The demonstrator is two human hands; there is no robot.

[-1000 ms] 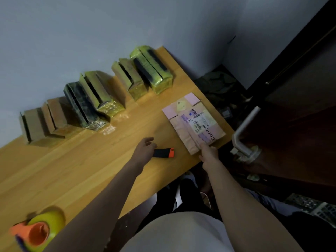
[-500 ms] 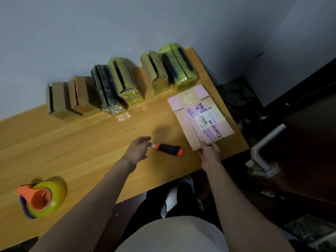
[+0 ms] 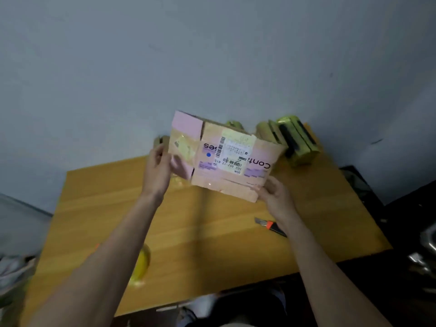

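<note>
A flattened pink and tan cardboard box (image 3: 226,156) with a white shipping label is held up above the wooden table (image 3: 212,227), tilted toward me. My left hand (image 3: 158,168) grips its left edge near the pink flaps. At the lower right corner my right hand (image 3: 274,194) pinches the box. An orange and black utility knife (image 3: 271,226) lies on the table just under my right forearm, touched by neither hand.
Tape-wrapped packages (image 3: 295,140) stand along the wall at the table's back right, partly hidden by the box. A yellow tape dispenser (image 3: 141,265) sits near the front left, behind my left forearm. Dark floor clutter lies to the right of the table.
My left hand left the knife and took the box's left edge. Both hands lifted the box off the table and turned it upright. The view swung left and up.
</note>
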